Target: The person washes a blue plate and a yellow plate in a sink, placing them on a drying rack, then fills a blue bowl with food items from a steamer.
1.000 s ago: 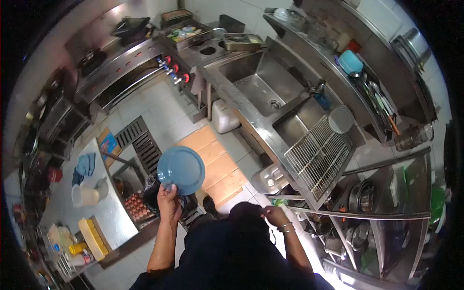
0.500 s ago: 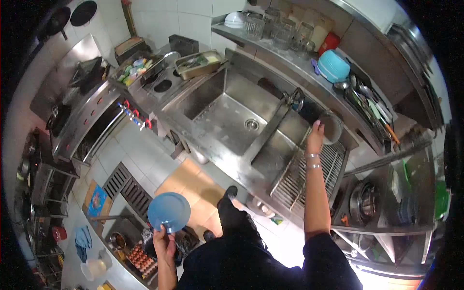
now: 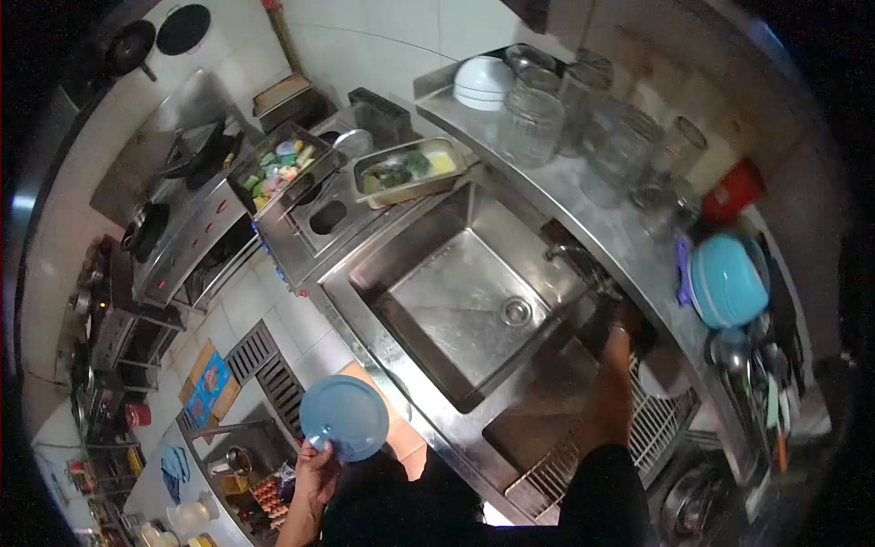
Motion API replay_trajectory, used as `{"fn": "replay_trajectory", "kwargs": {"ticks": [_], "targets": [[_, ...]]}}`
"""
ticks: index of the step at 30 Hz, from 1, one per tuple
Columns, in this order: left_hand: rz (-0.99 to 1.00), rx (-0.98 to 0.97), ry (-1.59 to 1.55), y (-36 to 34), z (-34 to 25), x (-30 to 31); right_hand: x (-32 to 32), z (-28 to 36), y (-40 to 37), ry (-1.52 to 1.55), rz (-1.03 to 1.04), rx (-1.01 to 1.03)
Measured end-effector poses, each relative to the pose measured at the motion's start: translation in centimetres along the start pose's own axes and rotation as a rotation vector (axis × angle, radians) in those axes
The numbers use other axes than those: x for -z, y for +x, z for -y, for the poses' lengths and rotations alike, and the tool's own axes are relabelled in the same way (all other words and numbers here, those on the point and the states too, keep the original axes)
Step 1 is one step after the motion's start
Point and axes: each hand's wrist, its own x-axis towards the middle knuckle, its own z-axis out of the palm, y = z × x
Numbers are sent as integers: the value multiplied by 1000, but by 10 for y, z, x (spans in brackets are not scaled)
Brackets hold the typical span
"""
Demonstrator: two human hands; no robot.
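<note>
- Gripping a blue plate (image 3: 344, 417) by its lower rim, the left hand (image 3: 314, 474) has its fingers closed on the edge. The plate is held up over the floor, in front of the steel desk (image 3: 365, 314) and well apart from the sink.
- The right hand (image 3: 627, 317) is stretched far forward over the back edge of the sink, just beside the tap (image 3: 574, 260). It is dark and blurred, so I cannot tell whether its fingers are spread or closed, or whether they touch anything.
- One plate is in hand, the blue one.
- Two sink basins show: a large one (image 3: 465, 301) with a round drain, and a smaller one (image 3: 547, 410) to its right, under the right arm.
- One wire rack (image 3: 661, 428) lies past the smaller basin, with one pale round dish (image 3: 663, 374) at its far end, near the right hand.
- Two metal trays of food sit left of the large basin: one (image 3: 406, 171) near, one (image 3: 283, 164) further left.
- On the shelf (image 3: 565, 182) above are one stack of white bowls (image 3: 483, 80), one red cup (image 3: 734, 191) and one teal stack of dishes (image 3: 725, 278).
</note>
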Motion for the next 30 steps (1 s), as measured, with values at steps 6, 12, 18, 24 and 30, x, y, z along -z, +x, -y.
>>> {"fn": "replay_trajectory", "kwargs": {"ticks": [6,12,18,24,30], "targets": [[26,76,113,50,-12,-51,-2,-50,21,-75,87,-190],[293,144,255,139,-24,-47,-15,-26,51,-241,-159,-200],[354,265,85,214,-64,-46,-27,-9,30,-355,-386,-224],[189,352,209,273,-109,-31,-187,119,-113,-54,-318,680],[298,245,-72,307,-129,-28,-313,423,-139,-16,156,921]]}}
